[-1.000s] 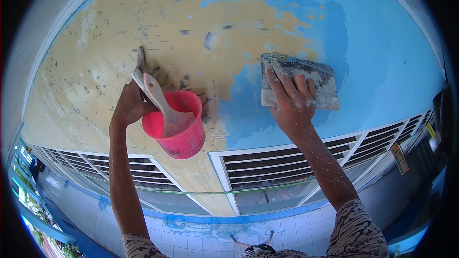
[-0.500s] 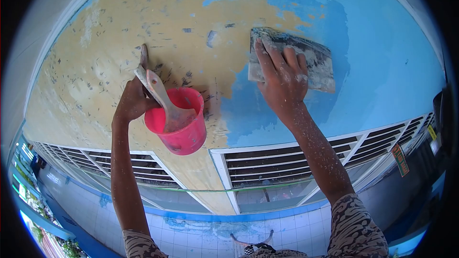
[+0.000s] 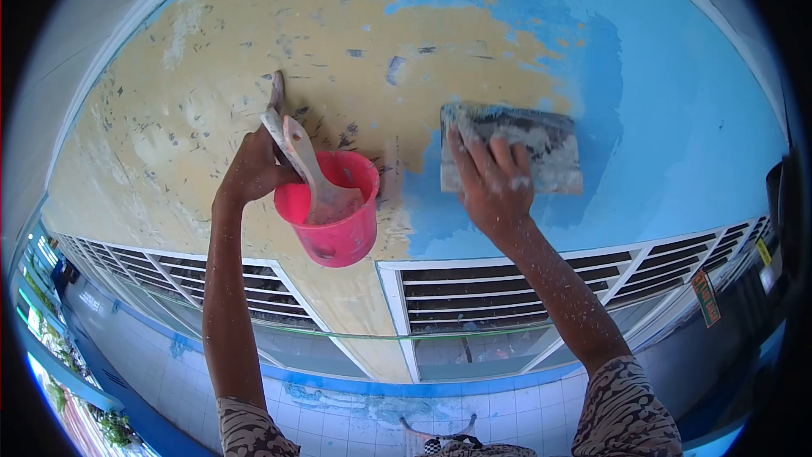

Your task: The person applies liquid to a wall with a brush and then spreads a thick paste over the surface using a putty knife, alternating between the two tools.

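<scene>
Trowel (image 3: 545, 148), with right hand (image 3: 496, 190): lower on wall (image 3: 474, 55) than half a second ago, after a rise between the two earlier views; shifted leftward across the wall, now closer to bucket (image 3: 338, 237); its tilt reduced, long edges nearer level. View: turned slightly, wall and bucket both sitting further right in frame, bucket also a little higher

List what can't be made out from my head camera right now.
Head view:
- Bottom inside the pink plastic bucket: hidden by its wall and the wide pale-handled brush.
- Wall-facing side of the grey-smeared rectangular plate in the right hand: hidden by the plate itself.
- Lettering on the orange-and-green sign: too small.
</scene>
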`<state>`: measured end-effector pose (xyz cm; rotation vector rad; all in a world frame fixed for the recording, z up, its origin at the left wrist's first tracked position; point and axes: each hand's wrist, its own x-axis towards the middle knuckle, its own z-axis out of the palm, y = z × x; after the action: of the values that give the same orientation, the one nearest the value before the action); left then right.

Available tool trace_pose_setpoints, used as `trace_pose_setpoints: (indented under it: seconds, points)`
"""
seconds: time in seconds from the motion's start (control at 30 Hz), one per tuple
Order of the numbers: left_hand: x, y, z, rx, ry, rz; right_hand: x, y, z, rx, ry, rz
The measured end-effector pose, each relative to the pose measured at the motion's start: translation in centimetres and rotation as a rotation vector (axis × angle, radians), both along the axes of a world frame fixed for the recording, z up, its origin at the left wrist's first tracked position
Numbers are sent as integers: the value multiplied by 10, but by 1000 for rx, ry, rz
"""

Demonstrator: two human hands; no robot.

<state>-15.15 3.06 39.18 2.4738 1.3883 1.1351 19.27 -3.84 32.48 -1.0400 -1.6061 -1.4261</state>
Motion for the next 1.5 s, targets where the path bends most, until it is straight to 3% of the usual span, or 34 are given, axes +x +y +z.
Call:
trace_pose_setpoints:
  seconds: [0.07, 0.23, 0.4, 0.57, 0.7, 0.87, 1.1, 1.23, 1.4, 1.5]
  points:
    - [0, 1, 0, -25, 16, -38, 3, 5, -5, 9, -40, 8]
    - [6, -6, 4, -6, 30, 6, -19, 10, 50, 20, 50, 67]
    - [0, -2, -1, -1, 9, -30, -11, 3, 0, -2, -17, 38]
    - [4, -5, 2, 3, 17, -1, -28, 8, 27, -25, 69, 80]
    - [0, -3, 1, 9, 10, -27, -16, 3, 16, 41, -32, 38]
    - [4, -7, 3, -25, 0, -8, -27, 12, 43, 71, -16, 48]
    - [-3, 2, -1, -23, -18, -50, -11, 1, 0, -17, -63, 20]
    - [0, -2, 0, -15, -25, -31, -39, 13, 45, 75, -48, 56]
    - [-3, -1, -1, -20, -19, -62, -31, 10, 26, 20, -77, 36]
    - [-2, -3, 1, -28, -19, -48, -41, 15, 44, 54, -63, 26]
